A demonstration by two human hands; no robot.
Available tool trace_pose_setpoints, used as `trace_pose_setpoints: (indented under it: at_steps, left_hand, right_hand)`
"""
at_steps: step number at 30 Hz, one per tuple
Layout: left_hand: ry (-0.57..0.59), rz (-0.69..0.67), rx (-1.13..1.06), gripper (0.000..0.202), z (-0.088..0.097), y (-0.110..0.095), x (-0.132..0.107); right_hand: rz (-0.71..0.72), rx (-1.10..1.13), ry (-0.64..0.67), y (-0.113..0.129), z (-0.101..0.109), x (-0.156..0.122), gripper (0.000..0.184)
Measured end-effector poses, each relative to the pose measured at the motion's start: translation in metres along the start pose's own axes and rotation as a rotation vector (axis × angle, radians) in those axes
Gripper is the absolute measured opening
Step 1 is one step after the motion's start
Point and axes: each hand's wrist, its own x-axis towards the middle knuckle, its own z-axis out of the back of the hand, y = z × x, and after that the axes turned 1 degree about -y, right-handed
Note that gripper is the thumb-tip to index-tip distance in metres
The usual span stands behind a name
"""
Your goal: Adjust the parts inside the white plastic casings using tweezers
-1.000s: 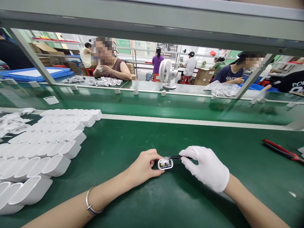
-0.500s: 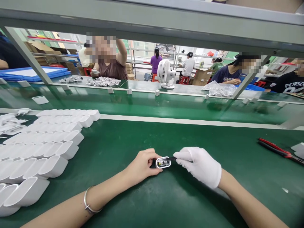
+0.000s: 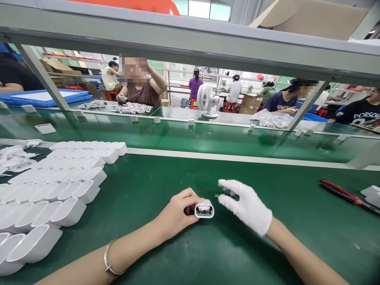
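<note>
My left hand (image 3: 182,208), bare with a bracelet at the wrist, is closed around a white plastic charger housing (image 3: 204,216). Its oval open end faces me and shows a circuit board with small parts inside. Just to the right, my right hand (image 3: 247,206) wears a white glove, its thumb and fingers spread apart. A thin tool's tip (image 3: 216,196) shows beside the gloved fingers; the rest is mostly hidden, and I cannot tell whether it touches them. Both hands are over the green work surface (image 3: 166,257).
Rows of white housings (image 3: 68,209) stand at the left, with white plastic parts (image 3: 14,158) behind them. Red-and-black pliers (image 3: 341,192) lie at the right. Beyond a white strip, small white pieces sit along the green belt (image 3: 178,136). A fan (image 3: 204,99) and several people are across it.
My right hand's fingers have spread, and the black tool has come out of the housing. The housing's open end is tilted more toward me. The camera view has tipped up slightly.
</note>
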Motion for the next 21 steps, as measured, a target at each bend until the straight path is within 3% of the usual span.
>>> trace_pose_setpoints:
  at_steps: [2,5,7,11,14,17,21]
  left_hand:
    - [-0.037,-0.075,0.003,0.032,-0.001,-0.003,-0.001]
    - [-0.056,-0.140,0.008,0.031,-0.003,-0.007,-0.003]
    - [-0.044,-0.057,-0.066,0.033,-0.005,-0.008,-0.002]
    - [-0.003,0.253,-0.416,0.055,-0.008,-0.007,0.002]
    - [-0.014,0.271,-0.506,0.055,-0.008,-0.005,0.004]
    - [-0.075,0.122,-0.346,0.053,-0.004,-0.006,0.004]
    - [-0.163,-0.337,-0.022,0.054,0.001,-0.009,-0.002]
  right_hand:
    - [-0.033,0.251,0.089,0.015,-0.013,-0.011,0.054]
    - [-0.121,0.529,0.137,0.027,-0.031,-0.020,0.049]
    - [-0.203,0.745,0.159,0.028,-0.038,-0.020,0.047]
    - [-0.278,1.027,0.185,0.021,-0.044,-0.014,0.056]
    - [-0.284,1.072,0.155,0.012,-0.050,-0.011,0.062]
    - [-0.078,0.942,0.062,0.004,-0.053,-0.011,0.062]
    - [0.433,0.388,-0.209,0.002,-0.042,-0.016,0.053]
